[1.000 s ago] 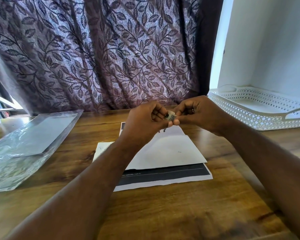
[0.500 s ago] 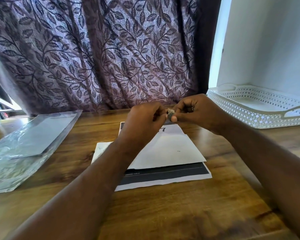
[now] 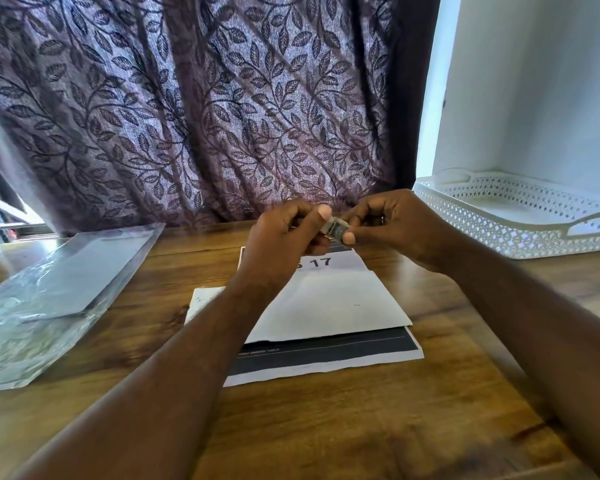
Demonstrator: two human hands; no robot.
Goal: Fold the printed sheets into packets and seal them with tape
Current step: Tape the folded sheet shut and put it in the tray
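Table: wooden table [image 3: 326, 427].
Sheets: printed sheets [image 3: 329, 306] lie flat mid-table, white flap folded over, dark band along the near edge, "17" at the far end.
Tape: small greyish tape [image 3: 336, 230], held above the sheets' far end.
Left hand: left hand [image 3: 284, 237] pinches the tape.
Right hand: right hand [image 3: 395, 226] pinches its other end.
Far right: white lattice tray [image 3: 499, 237].

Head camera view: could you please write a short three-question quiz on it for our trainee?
1. True or false: the left hand and right hand both pinch the small piece above the folded sheet.
2. The white tray stands: A) at the right, B) at the left, C) on the sheet.
3. Fill in: the sheet's visible printed digits read ___.
Key: 1 true; 2 A; 3 17.
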